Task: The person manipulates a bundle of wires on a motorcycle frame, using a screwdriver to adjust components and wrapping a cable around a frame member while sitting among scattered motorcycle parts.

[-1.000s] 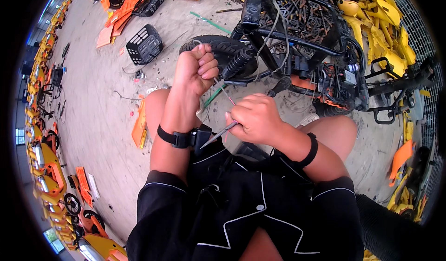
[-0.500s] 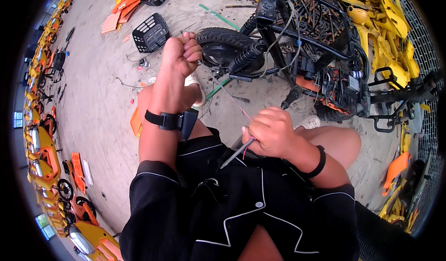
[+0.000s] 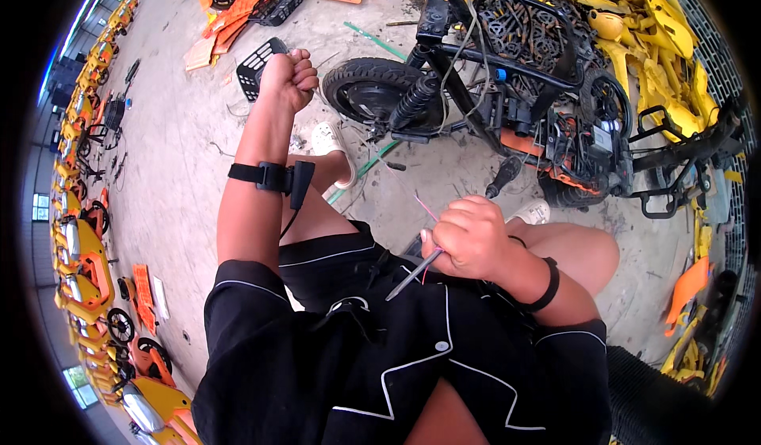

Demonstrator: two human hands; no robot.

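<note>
The thin wire (image 3: pixel 400 179) is hard to follow: only faint stretches of it show against the concrete between the two hands, and a short pink end (image 3: pixel 425 206) sticks up just above the right hand (image 3: pixel 469 237); whether it runs unbroken up into the left fist cannot be made out. What the left hand (image 3: pixel 288 79) encloses is hidden inside the curled fingers. The far side of the stripped scooter (image 3: pixel 507 96) is lost in a tangle of cables and frame tubes, and the heap of yellow body panels (image 3: pixel 666 41) behind it is cut off by the dark rim of the view. The left arm is raised and stretched forward, a black wrist strap (image 3: pixel 273 177) around the forearm, the fist closed tight and held up in front of the black basket (image 3: pixel 258 64) and beside the scooter's rear tyre (image 3: pixel 372 88). The right arm is bent, the hand drawn in close over the lap of the black shorts, a black band on the wrist. Its fingers are clenched around a slim metal tool (image 3: pixel 412 275), whose shaft slants down and to the left out of the fist.
</note>
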